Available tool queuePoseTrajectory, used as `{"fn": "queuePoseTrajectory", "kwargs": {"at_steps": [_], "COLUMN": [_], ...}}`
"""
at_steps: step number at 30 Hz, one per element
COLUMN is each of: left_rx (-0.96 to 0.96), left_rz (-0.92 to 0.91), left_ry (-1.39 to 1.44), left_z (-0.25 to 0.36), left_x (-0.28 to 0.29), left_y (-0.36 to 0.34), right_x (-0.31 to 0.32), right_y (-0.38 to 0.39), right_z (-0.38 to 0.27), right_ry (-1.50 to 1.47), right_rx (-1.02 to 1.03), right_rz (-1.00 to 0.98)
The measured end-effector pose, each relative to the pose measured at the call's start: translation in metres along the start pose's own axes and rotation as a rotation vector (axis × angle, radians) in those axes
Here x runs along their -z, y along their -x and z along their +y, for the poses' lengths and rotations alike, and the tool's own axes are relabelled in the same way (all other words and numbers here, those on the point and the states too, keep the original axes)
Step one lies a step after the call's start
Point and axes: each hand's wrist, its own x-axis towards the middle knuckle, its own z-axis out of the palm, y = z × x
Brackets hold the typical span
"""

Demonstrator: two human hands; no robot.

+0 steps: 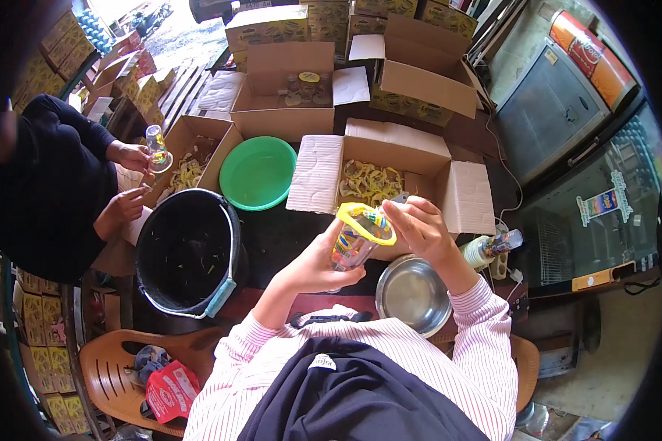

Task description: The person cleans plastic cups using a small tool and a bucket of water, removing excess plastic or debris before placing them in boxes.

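My left hand (310,266) is wrapped round a clear plastic jar (350,250) with a colourful printed label, tilted in front of my chest. A yellow rim (376,237) circles the jar's wide end, which faces up and to the right. At that rim, the fingers of my right hand (424,229) are pinched together. A small grey piece shows by its fingertips, too little of it to name. Just beyond both hands, an open cardboard box (397,138) holds a heap of curled yellow strips (370,180).
A steel bowl (413,323) sits below my right hand, beside a bottle (478,251). To the left stand a black bucket (237,253) and a green basin (228,173). A co-worker (48,191) at far left handles another clear jar (157,147). Open cartons (290,62) line the back.
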Motion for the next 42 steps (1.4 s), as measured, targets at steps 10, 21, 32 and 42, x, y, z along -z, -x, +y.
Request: {"fn": "queuePoseTrajectory", "kwargs": {"at_steps": [10,21,32,42], "left_rx": [0.132,0.02,-0.117,-0.139], "left_rz": [-0.305,-0.112,0.194,0.219], "left_ry": [0.636,0.138,-0.268,-0.252], "left_z": [-0.009,-0.005,-0.002,-0.001], "left_x": [0.001,0.008,-0.001,-0.012], "left_y": [0.002,-0.003,0.006,0.003], "right_x": [-0.002,0.008,0.011,0.007], "right_y": [-0.003,-0.008,-0.005,-0.001], "right_z": [0.0,-0.001,-0.002,-0.006], "right_ry": [-0.137,-0.019,0.071,-0.018], "right_rx": [0.025,-0.005,-0.01,-0.007], "right_rz": [0.048,-0.019,-0.013,-0.008]}}
